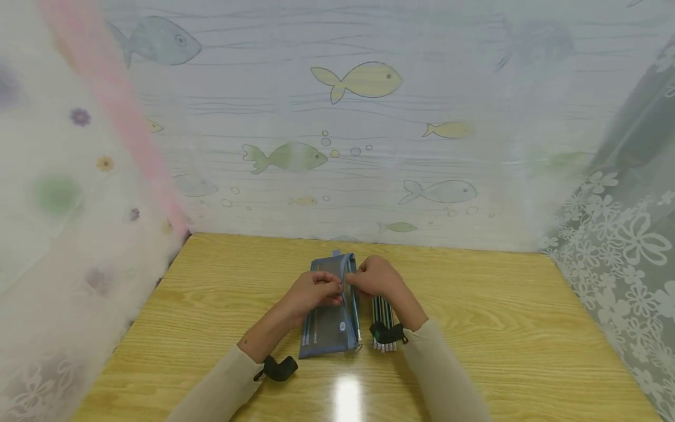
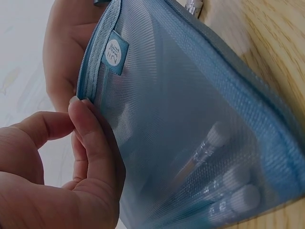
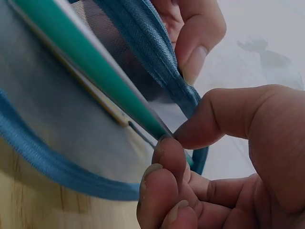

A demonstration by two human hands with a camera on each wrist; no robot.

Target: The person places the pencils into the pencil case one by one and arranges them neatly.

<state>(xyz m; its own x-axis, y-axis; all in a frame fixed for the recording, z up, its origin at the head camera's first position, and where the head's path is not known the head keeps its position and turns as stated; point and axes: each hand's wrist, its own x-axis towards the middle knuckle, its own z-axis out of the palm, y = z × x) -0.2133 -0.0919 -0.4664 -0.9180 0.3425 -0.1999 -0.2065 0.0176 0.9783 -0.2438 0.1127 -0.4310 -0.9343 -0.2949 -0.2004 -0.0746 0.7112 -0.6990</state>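
A blue mesh zip pouch [image 1: 331, 331] lies on the wooden table, its zipper side held apart. My left hand [image 1: 314, 291] pinches the zippered edge between thumb and fingers. In the right wrist view, my right hand [image 3: 209, 157] pinches a green and silver striped pencil [image 3: 90, 57] near its end. That pencil lies across the pouch's open mouth, and another slim pencil [image 3: 102, 106] shows behind it. Through the mesh in the left wrist view, several pencils with white erasers [image 2: 245, 198] show inside.
A row of striped pencils [image 1: 384, 308] lies right of the pouch, partly covered by the right forearm and its black wrist strap [image 1: 387, 333]. A fish-patterned curtain [image 1: 358, 176] hangs behind the table [image 1: 501, 328], with patterned sheets at both sides.
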